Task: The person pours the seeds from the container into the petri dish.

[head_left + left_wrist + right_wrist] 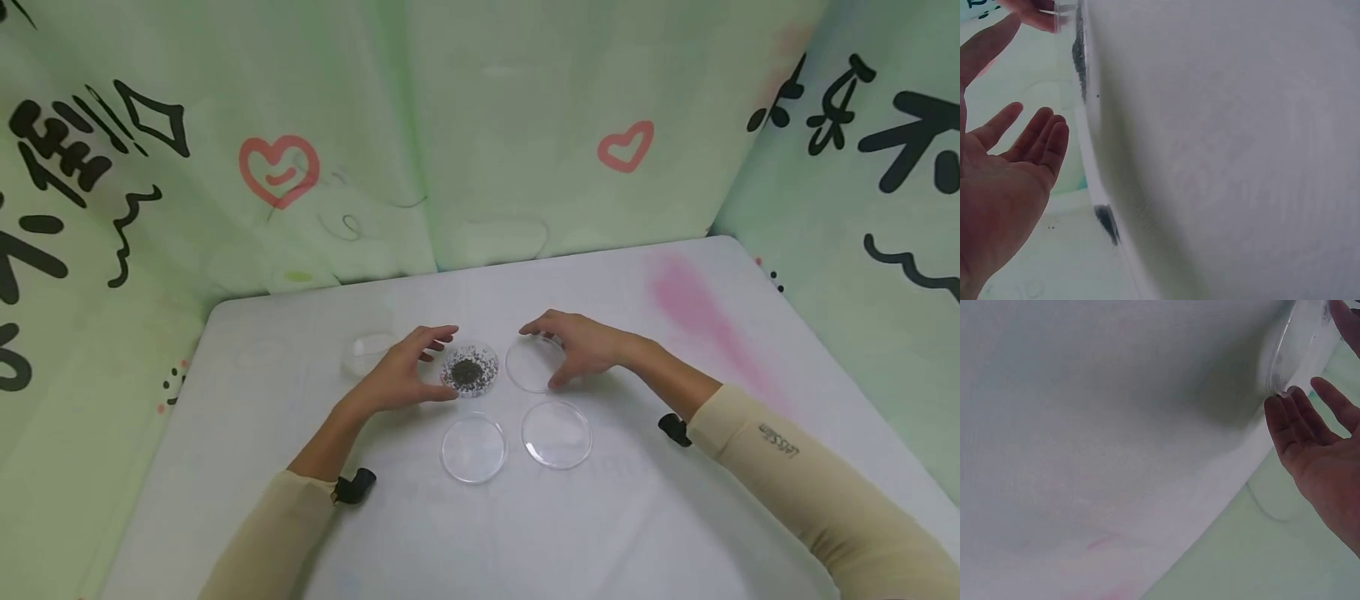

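Observation:
My left hand (pixel 405 371) is beside a clear petri dish of dark specks (pixel 469 369), its thumb and spread fingers around the near-left side. In the left wrist view, a gap shows between the fingers (pixel 1041 137) and the dark specks (pixel 1079 56). With thumb and fingertips at opposite sides of the rim, my right hand (pixel 581 342) grips an empty clear petri dish (pixel 535 364) just to the right. The right wrist view has fingertips (pixel 1288 400) against the edge of this clear dish (pixel 1297 347).
Two more clear round dishes (pixel 473 448) lie nearer to me, side by side on the white tabletop (pixel 375 542). Left of my left hand stands a transparent container (pixel 367 350), partly hidden. Green curtains (pixel 487 167) with drawings hang behind and beside the table.

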`<state>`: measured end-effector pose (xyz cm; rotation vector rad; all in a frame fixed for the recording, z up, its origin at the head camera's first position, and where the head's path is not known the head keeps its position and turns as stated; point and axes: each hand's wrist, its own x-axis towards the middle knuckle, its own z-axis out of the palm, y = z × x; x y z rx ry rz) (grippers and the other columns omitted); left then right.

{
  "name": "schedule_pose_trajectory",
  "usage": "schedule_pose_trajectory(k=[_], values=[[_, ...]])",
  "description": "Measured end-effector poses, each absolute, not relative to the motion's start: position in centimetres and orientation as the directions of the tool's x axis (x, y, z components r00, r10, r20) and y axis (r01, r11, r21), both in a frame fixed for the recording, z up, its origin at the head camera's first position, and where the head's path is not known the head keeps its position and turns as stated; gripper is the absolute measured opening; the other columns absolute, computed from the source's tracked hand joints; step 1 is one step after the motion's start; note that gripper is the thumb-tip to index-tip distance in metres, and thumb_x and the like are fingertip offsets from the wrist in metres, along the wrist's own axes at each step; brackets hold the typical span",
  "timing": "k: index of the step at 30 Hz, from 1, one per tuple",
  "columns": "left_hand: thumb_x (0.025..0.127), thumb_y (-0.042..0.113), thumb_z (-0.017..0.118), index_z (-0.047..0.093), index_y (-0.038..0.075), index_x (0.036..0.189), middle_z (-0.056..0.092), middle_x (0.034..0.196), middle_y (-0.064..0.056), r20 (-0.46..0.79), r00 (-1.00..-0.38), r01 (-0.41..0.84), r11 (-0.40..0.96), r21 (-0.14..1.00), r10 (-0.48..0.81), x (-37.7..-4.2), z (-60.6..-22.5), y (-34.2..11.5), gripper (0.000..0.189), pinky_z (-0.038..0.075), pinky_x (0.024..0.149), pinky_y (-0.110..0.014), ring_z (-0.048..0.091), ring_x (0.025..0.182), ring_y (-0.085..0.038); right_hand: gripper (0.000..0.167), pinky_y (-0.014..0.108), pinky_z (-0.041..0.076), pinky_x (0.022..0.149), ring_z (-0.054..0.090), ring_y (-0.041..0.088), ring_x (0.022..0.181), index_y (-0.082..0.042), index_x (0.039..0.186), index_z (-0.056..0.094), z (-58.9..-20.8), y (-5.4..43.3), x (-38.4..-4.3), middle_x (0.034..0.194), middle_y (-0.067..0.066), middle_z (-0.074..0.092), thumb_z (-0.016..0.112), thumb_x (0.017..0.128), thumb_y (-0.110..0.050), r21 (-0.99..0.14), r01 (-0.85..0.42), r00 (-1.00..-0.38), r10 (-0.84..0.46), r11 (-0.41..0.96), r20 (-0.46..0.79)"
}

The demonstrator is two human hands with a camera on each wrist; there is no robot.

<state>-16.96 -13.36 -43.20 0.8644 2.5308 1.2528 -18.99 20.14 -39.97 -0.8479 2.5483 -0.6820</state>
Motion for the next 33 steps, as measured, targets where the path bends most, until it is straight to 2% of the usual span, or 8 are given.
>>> schedule_pose_trajectory(k=[7,14,18,23,28,33], values=[[0.074,0.018,0.095,0.045,0.007,0.156,0.052,0.143,-0.017,0.014,-0.810,0.394,0.528,0.752,0.586,-16.9,-43.4,-12.5,0.097,0.048,0.112,-0.047,0.054,0.133,-0.034,0.095,0.056,0.044,0.112,0.052,0.039,0.131,-0.002,0.150,0.050,-40.7,20.0,-18.8,0.140,0.022,0.054,0.096,0.068,-0.014,-0.540,-0.474,-0.741,-0.646,0.695,-0.181],[0.072,0.021,0.096,0.044,0.010,0.157,0.053,0.138,-0.015,-0.038,-0.821,0.381,0.597,0.707,0.569,-17.1,-43.6,-12.2,0.100,0.047,0.113,-0.049,0.055,0.131,-0.033,0.087,0.057,0.044,0.113,0.053,0.041,0.130,0.005,0.141,0.055,-41.1,20.0,-18.8,0.139,0.023,0.054,0.096,0.065,-0.011,-0.524,-0.512,-0.737,-0.661,0.681,-0.139],[0.072,0.022,0.096,0.046,0.007,0.155,0.055,0.134,-0.015,-0.047,-0.826,0.385,0.623,0.681,0.561,-17.4,-43.7,-12.0,0.098,0.048,0.111,-0.049,0.058,0.128,-0.033,0.085,0.056,0.044,0.114,0.054,0.040,0.130,0.005,0.140,0.054,-41.0,20.1,-18.8,0.138,0.022,0.054,0.095,0.066,-0.012,-0.521,-0.508,-0.743,-0.655,0.686,-0.138],[0.072,0.022,0.096,0.050,0.003,0.151,0.055,0.131,-0.017,-0.048,-0.832,0.387,0.641,0.663,0.553,-17.6,-43.6,-11.8,0.094,0.050,0.106,-0.047,0.059,0.122,-0.033,0.084,0.053,0.048,0.108,0.057,0.038,0.125,0.005,0.141,0.053,-40.5,20.3,-18.5,0.135,0.021,0.054,0.092,0.067,-0.011,-0.526,-0.499,-0.755,-0.644,0.689,-0.127],[0.071,0.021,0.097,0.053,0.005,0.150,0.055,0.130,-0.015,-0.067,-0.834,0.377,0.655,0.655,0.547,-17.9,-43.6,-11.6,0.092,0.051,0.105,-0.045,0.058,0.120,-0.031,0.084,0.047,0.053,0.099,0.060,0.034,0.118,0.004,0.143,0.052,-39.8,20.5,-18.5,0.133,0.019,0.054,0.091,0.070,-0.010,-0.564,-0.465,-0.777,-0.620,0.682,-0.109],[0.071,0.022,0.097,0.055,0.006,0.149,0.056,0.130,-0.014,-0.080,-0.837,0.365,0.661,0.655,0.542,-18.1,-43.5,-11.5,0.090,0.052,0.103,-0.043,0.058,0.119,-0.030,0.083,0.049,0.054,0.099,0.064,0.031,0.112,0.002,0.143,0.052,-39.5,20.8,-18.6,0.135,0.019,0.054,0.091,0.071,-0.012,-0.621,-0.431,-0.790,-0.606,0.654,-0.090]])
